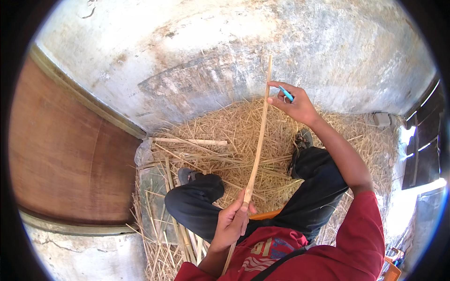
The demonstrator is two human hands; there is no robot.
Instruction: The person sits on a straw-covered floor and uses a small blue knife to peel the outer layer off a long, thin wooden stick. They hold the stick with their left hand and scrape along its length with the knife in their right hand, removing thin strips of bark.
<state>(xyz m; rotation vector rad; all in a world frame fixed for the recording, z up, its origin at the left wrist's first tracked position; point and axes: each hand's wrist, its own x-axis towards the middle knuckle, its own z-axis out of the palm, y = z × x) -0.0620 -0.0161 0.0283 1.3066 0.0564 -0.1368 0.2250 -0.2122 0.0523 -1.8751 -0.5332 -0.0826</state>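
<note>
A long, pale bamboo strip (259,150) runs up from my lap, tilted slightly to the right toward its far end. My left hand (230,222) is closed around its lower part, close to a node, with the thumb lying along it. Higher up, my right hand (295,104) touches the strip between thumb and index finger, a little below the far tip. Tucked in the same hand is a slim, light-blue object (286,93), perhaps a pen or a knife handle; its kind is not clear.
Straw-like shavings (243,126) cover the floor around my legs. More split bamboo pieces (190,141) lie to the left, near a brown wooden panel (75,154). A stained wall (201,56) rises in front. An orange seat edge (265,215) shows beneath me.
</note>
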